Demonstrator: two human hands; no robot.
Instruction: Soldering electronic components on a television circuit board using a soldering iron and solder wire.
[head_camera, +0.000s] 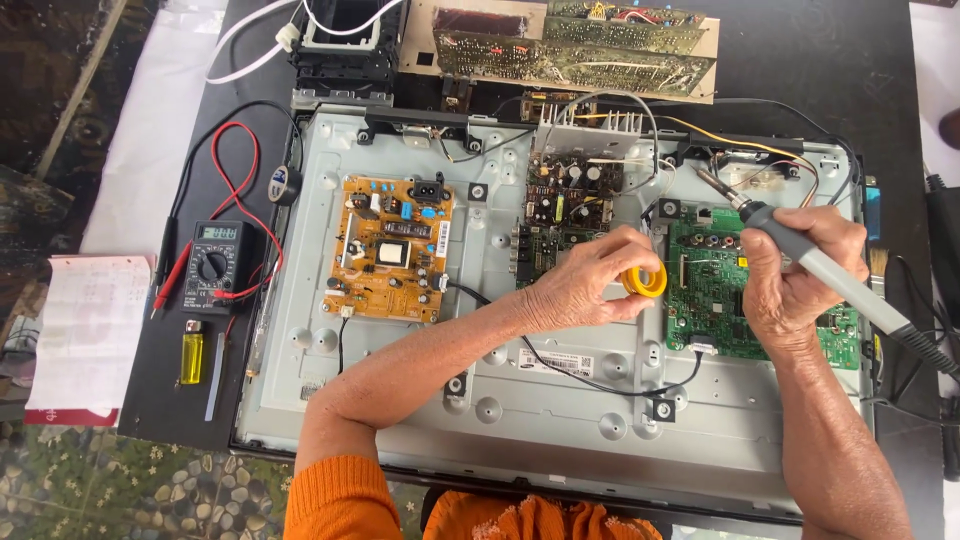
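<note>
My left hand (580, 280) holds a small round yellow tin (646, 281) above the grey metal back panel (560, 400) of an opened flat screen set. My right hand (795, 270) grips a grey soldering iron (830, 270), its tip (705, 178) pointing up and left, over the green circuit board (715, 300). A smaller dark board with a finned heat sink (572, 190) lies just above my left hand. An orange-brown power board (390, 250) sits at the panel's left.
A multimeter (213, 265) with red and black leads, a yellow lighter (191, 355) and a paper pad (85, 330) lie left of the panel. Further circuit boards (580, 50) and a black frame (345, 45) rest at the back. A brush (878, 265) lies at the right edge.
</note>
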